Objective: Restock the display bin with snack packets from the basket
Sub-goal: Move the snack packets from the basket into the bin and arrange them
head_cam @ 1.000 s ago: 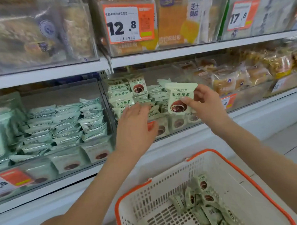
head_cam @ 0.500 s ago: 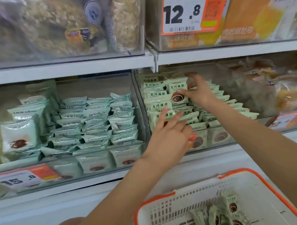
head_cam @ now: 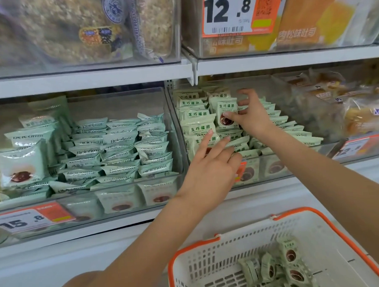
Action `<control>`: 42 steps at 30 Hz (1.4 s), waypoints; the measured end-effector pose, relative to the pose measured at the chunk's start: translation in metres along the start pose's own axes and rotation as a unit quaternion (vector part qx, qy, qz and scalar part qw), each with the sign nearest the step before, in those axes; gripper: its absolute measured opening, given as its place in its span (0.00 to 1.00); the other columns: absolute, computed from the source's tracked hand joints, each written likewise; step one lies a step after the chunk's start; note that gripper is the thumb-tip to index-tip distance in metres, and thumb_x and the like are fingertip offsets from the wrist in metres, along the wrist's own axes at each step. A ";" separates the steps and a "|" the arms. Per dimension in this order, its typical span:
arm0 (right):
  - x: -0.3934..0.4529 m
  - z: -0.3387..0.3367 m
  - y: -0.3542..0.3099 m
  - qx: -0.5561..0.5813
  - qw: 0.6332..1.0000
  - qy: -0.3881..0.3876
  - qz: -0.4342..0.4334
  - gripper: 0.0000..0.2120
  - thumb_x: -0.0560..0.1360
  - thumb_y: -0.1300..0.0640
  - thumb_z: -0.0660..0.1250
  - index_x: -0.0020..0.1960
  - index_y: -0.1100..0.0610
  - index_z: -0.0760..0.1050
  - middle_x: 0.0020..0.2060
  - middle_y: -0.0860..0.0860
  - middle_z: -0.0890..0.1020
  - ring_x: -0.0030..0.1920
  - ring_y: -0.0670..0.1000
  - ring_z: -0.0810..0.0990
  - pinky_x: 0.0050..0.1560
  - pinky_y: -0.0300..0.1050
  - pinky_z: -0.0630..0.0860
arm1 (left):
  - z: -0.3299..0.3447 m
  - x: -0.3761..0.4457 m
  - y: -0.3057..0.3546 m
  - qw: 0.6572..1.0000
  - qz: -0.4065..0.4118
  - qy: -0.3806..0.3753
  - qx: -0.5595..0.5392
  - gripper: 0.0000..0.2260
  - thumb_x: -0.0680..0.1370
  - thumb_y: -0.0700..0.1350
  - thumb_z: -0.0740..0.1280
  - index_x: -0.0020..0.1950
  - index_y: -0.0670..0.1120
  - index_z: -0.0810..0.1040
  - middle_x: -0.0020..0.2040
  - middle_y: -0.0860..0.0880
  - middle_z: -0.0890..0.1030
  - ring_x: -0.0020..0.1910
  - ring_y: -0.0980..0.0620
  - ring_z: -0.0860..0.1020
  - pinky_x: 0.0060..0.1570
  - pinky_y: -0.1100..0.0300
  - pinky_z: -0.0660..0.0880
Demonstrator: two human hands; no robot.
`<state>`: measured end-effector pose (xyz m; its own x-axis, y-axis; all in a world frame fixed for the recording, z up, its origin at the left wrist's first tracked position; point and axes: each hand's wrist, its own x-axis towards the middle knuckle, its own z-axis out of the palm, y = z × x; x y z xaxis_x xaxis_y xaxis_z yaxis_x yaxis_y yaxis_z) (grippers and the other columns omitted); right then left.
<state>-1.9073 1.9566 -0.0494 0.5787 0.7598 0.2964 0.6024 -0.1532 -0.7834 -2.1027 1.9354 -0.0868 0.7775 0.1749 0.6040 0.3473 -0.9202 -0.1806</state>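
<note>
A clear display bin (head_cam: 290,90) on the middle shelf holds rows of pale green snack packets. My right hand (head_cam: 251,114) reaches into it and pinches one upright packet (head_cam: 226,115) between thumb and fingers, near the back rows. My left hand (head_cam: 210,164) lies over the front packets with its fingers straight, touching them. Below at the right stands a white basket (head_cam: 329,230) with an orange rim, and several green packets (head_cam: 281,266) lie in its bottom.
To the left is a second clear bin (head_cam: 118,103) stacked with mint-coloured packets, with a 15.8 price tag (head_cam: 30,219) on its front. The shelf above (head_cam: 96,79) carries bagged goods and a 12.8 tag (head_cam: 242,12). Wrapped breads (head_cam: 355,114) fill the bin at the right.
My right hand has carried the packet from in front of the bin into its back rows. My left hand has stayed over the front packets. The view has shifted left and closer.
</note>
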 end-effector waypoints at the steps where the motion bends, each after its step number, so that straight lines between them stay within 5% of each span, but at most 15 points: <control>1: -0.003 -0.002 -0.002 0.001 1.000 0.013 -0.001 0.34 0.70 0.51 0.74 0.70 0.55 0.61 0.53 0.49 0.72 0.55 0.51 0.76 0.56 0.51 0.75 | 0.000 0.000 0.001 1.000 0.002 0.010 -0.007 0.12 0.71 0.44 0.73 0.53 0.43 0.81 0.55 0.45 0.82 0.66 0.45 0.73 0.71 0.44 0.53; 5: -0.036 -0.019 -0.008 0.018 0.994 0.096 -0.058 0.26 0.73 0.53 0.71 0.66 0.55 0.65 0.55 0.50 0.73 0.54 0.48 0.74 0.55 0.44 0.74 | -0.002 0.004 0.013 0.998 0.043 0.043 -0.033 0.13 0.75 0.39 0.63 0.58 0.42 0.79 0.58 0.45 0.80 0.67 0.45 0.72 0.72 0.46 0.55; 10: -0.121 -0.046 0.013 0.053 0.968 0.206 -0.131 0.10 0.77 0.59 0.66 0.57 0.53 0.69 0.51 0.53 0.76 0.50 0.49 0.76 0.51 0.44 0.76 | 0.008 0.001 0.052 0.987 0.118 0.090 -0.065 0.12 0.76 0.34 0.57 0.51 0.41 0.80 0.53 0.44 0.81 0.64 0.45 0.74 0.73 0.50 0.58; 14: -0.202 -0.044 0.078 0.035 0.972 0.226 -0.044 0.07 0.78 0.60 0.63 0.53 0.51 0.68 0.47 0.52 0.76 0.48 0.53 0.77 0.47 0.47 0.75 | 0.042 -0.024 0.090 0.978 0.174 0.039 -0.107 0.10 0.76 0.34 0.59 0.47 0.41 0.80 0.48 0.44 0.82 0.57 0.45 0.77 0.71 0.52 0.61; 17: -0.265 -0.018 0.135 -0.003 0.984 0.156 0.082 0.07 0.78 0.56 0.63 0.51 0.46 0.67 0.45 0.50 0.76 0.45 0.51 0.77 0.45 0.53 0.76 | 0.080 -0.062 0.110 0.969 0.178 -0.099 -0.142 0.08 0.70 0.35 0.66 0.45 0.42 0.80 0.45 0.46 0.82 0.50 0.45 0.78 0.61 0.54 0.68; 21: -0.335 0.037 0.175 -0.030 0.959 -0.077 0.270 0.09 0.78 0.58 0.63 0.57 0.49 0.68 0.48 0.48 0.76 0.45 0.48 0.76 0.48 0.53 0.78 | 0.113 -0.128 0.117 0.898 0.058 -0.419 -0.123 0.15 0.74 0.31 0.61 0.59 0.43 0.75 0.57 0.45 0.77 0.59 0.45 0.72 0.60 0.54 0.66; 24: -0.368 0.084 0.189 -0.042 0.889 -0.285 0.357 0.22 0.78 0.55 0.64 0.69 0.51 0.61 0.63 0.51 0.70 0.57 0.51 0.75 0.53 0.44 0.74 | 0.132 -0.178 0.112 0.819 -0.051 -0.561 -0.111 0.16 0.78 0.33 0.59 0.65 0.42 0.71 0.63 0.43 0.73 0.61 0.44 0.72 0.56 0.55 0.69; 26: -0.378 0.113 0.194 -0.018 0.862 -0.345 0.370 0.28 0.77 0.53 0.65 0.72 0.52 0.56 0.69 0.54 0.65 0.62 0.54 0.72 0.55 0.43 0.71 | 0.145 -0.204 0.109 0.772 -0.126 -0.610 -0.127 0.15 0.79 0.37 0.59 0.66 0.43 0.70 0.64 0.44 0.73 0.62 0.44 0.73 0.56 0.55 0.70; 32: -0.381 0.199 0.196 0.082 0.828 -0.343 0.437 0.41 0.70 0.51 0.72 0.75 0.54 0.52 0.69 0.54 0.67 0.66 0.55 0.71 0.63 0.46 0.71 | 0.168 -0.234 0.105 0.686 -0.355 -0.591 -0.233 0.18 0.79 0.38 0.57 0.69 0.47 0.67 0.65 0.45 0.71 0.60 0.46 0.72 0.62 0.53 0.70; 34: -0.380 0.220 0.198 0.121 0.816 -0.316 0.468 0.32 0.71 0.54 0.67 0.72 0.55 0.57 0.65 0.54 0.72 0.60 0.55 0.76 0.59 0.51 0.76 | 0.176 -0.233 0.104 0.660 -0.393 -0.586 -0.258 0.20 0.79 0.37 0.57 0.71 0.46 0.65 0.68 0.44 0.69 0.64 0.45 0.70 0.65 0.52 0.67; 37: -0.375 0.225 0.199 0.108 0.829 -0.269 0.479 0.13 0.78 0.58 0.59 0.62 0.58 0.65 0.55 0.52 0.77 0.48 0.51 0.78 0.42 0.42 0.78 | 0.186 -0.236 0.101 0.625 -0.426 -0.584 -0.293 0.20 0.79 0.36 0.57 0.71 0.44 0.65 0.67 0.43 0.70 0.63 0.45 0.71 0.66 0.50 0.68; 39: -0.370 0.216 0.207 0.105 0.827 -0.263 0.486 0.11 0.78 0.59 0.60 0.60 0.58 0.65 0.48 0.50 0.76 0.39 0.49 0.75 0.32 0.34 0.71 | 0.188 -0.235 0.099 0.625 -0.426 -0.577 -0.307 0.22 0.79 0.35 0.56 0.73 0.44 0.63 0.63 0.44 0.71 0.59 0.47 0.72 0.63 0.53 0.69; 42: -0.361 0.186 0.217 0.173 0.782 -0.233 0.551 0.17 0.77 0.56 0.65 0.63 0.58 0.67 0.49 0.56 0.80 0.36 0.51 0.81 0.40 0.44 0.81 | 0.188 -0.227 0.098 0.645 -0.384 -0.584 -0.310 0.26 0.79 0.33 0.56 0.76 0.46 0.58 0.72 0.44 0.66 0.69 0.46 0.67 0.68 0.54 0.64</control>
<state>-2.0873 1.7667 -0.4280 0.3292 0.4462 -0.8322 -0.3530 -0.7593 -0.5467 -2.1463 1.8713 -0.3870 0.4918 0.4727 -0.7312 0.8698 -0.3056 0.3875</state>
